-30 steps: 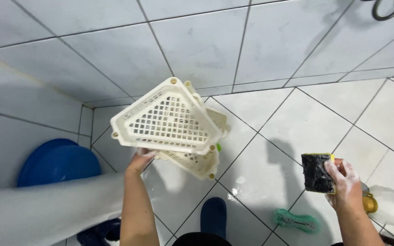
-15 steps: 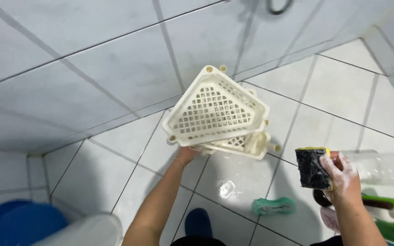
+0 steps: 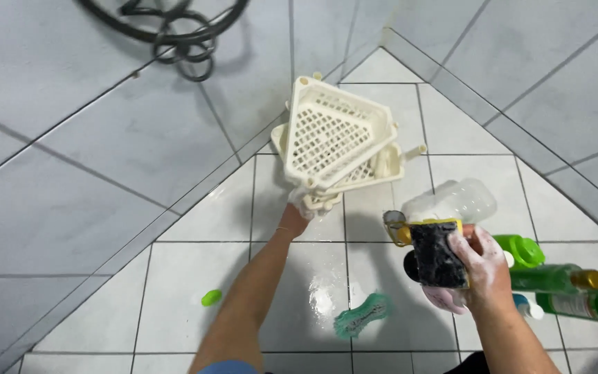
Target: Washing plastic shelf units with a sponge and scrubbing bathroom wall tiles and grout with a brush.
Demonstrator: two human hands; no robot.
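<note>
Left hand: our left hand (image 3: 297,211) reaches out ahead of us and grips the bottom corner of the cream shelf racks (image 3: 337,142); the fingers are curled around the plastic, coated in white foam and mostly hidden under the racks.
Racks: two cream triangular corner shelves with grid bottoms, held together as a stack, tilted up on edge above the fingers, their open faces turned toward us. Short peg sockets stick out at the corners.
Right hand: our right hand (image 3: 482,266) is wet with suds and pinches a scouring sponge (image 3: 437,253) between thumb and fingers; the dark rough face points toward us, a yellow layer shows along the top edge.
Near the right fingers: a clear plastic bottle (image 3: 451,202) lies on the tiled floor (image 3: 195,270) just beyond the sponge. To the outside of the hand lie green bottles (image 3: 562,287), one with a gold cap, and a green cap (image 3: 520,251). Something pink (image 3: 444,299) shows under the hand; we cannot tell what it is.
Between the hands: a teal scrub brush (image 3: 361,315) lies on the wet floor, nearer to us than both sets of fingers.
Left of the left arm: a small green object (image 3: 210,298) sits alone on a tile.
Far from the fingers: a dark coiled hose (image 3: 167,28) hangs against the tiled wall (image 3: 70,159).
</note>
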